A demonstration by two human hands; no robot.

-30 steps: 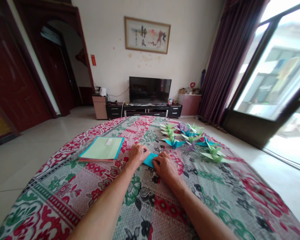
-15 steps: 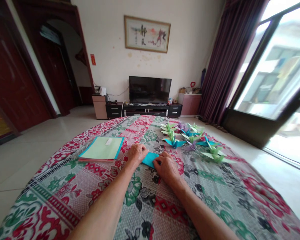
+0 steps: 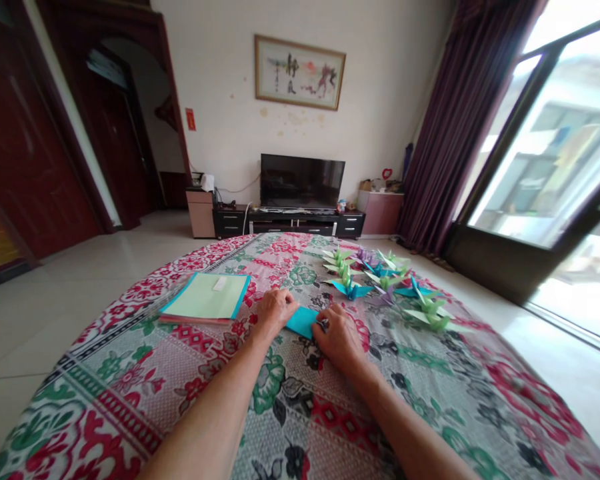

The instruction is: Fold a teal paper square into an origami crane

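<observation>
A folded piece of blue paper (image 3: 301, 322) lies on the patterned tablecloth (image 3: 300, 400) between my two hands. My left hand (image 3: 277, 309) has its fingers closed at the paper's left edge. At the opposite edge, my right hand (image 3: 338, 333) is curled with its thumb and fingers together on the paper. The fingertips of both hands partly cover its ends. To the left lies a stack of paper sheets (image 3: 205, 297), pale green on top with blue edges showing and a small white slip (image 3: 220, 284) on it.
Several folded paper cranes (image 3: 350, 288) in green, blue and purple stand at the right rear of the round table. Beyond it are a television (image 3: 303, 181) on a low black cabinet (image 3: 293, 221), and a glass door (image 3: 525, 160) on the right.
Both hands stay at the blue paper's ends. The right hand has shifted slightly to the right, uncovering a little more paper. The view has tilted slightly.
</observation>
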